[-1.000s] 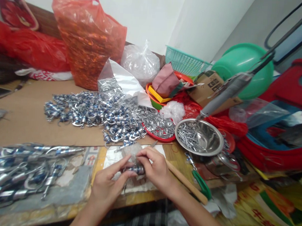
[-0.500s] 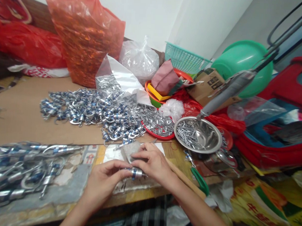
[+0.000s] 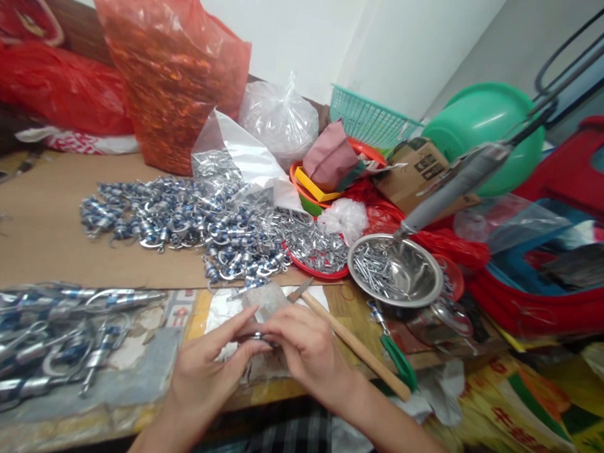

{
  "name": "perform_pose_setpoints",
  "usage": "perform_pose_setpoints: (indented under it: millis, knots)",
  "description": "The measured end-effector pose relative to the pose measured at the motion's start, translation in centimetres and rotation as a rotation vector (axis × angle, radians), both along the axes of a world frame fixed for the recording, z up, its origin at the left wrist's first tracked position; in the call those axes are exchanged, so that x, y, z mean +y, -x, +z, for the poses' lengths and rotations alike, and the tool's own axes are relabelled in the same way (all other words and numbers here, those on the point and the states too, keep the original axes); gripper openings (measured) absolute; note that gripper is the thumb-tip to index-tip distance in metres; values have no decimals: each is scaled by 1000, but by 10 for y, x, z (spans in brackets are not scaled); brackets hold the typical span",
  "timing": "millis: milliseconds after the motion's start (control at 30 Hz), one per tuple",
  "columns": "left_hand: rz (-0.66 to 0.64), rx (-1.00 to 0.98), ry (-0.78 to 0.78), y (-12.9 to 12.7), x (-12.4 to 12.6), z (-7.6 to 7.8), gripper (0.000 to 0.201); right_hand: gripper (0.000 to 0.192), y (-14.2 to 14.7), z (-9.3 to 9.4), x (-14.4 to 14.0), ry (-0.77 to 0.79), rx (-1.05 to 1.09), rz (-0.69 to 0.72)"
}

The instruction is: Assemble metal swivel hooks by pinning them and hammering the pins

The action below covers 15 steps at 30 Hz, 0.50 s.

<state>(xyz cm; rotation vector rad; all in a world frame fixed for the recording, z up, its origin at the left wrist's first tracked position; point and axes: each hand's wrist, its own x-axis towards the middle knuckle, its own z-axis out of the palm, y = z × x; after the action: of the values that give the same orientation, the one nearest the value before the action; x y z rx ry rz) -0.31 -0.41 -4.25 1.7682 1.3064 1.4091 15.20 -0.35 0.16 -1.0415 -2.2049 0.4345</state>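
Note:
My left hand [image 3: 221,350] and my right hand [image 3: 309,344] meet over the near edge of the bench. Between their fingertips they pinch a small silver metal fitting [image 3: 258,336], most of it covered by the fingers. Just beyond the fingers is a greyish block [image 3: 265,297], partly hidden by my right hand. A tool with a long wooden handle [image 3: 359,349] lies beside my right hand, its dark pointed metal end [image 3: 299,290] showing past the knuckles. To the left of my left hand lies a pile of silver-and-blue metal fittings with curved hooks [image 3: 51,342].
Farther back are a heap of similar fittings [image 3: 172,214], a red tray of small metal pieces [image 3: 342,275] and a steel bowl of pins [image 3: 429,285]. A grey-handled lever [image 3: 454,183] slants over the bowl. A green-handled tool [image 3: 401,364] lies at the right.
The fitting has turned in my fingers, so its blue-banded side no longer shows. My right hand has shifted slightly down, uncovering the dark end of the wooden-handled tool.

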Motion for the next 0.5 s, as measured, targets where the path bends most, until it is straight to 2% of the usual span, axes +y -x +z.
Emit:
perform_pose_setpoints:
  millis: [167,267,400,500]
  knots:
    - [-46,37,-86,3,0,3,26,21,-2,-2,-2,-19,-11,9]
    - [-106,3,-64,3,-1,8,15,21,-4,-4,-5,-19,25,21]
    - [-127,-114,138,1,-1,13,13,17,-8,-10,-12,-31,116,-14]
    - [-164,-214,364,2,1,17,8,25,-15,-18,-15,-190,110,0]
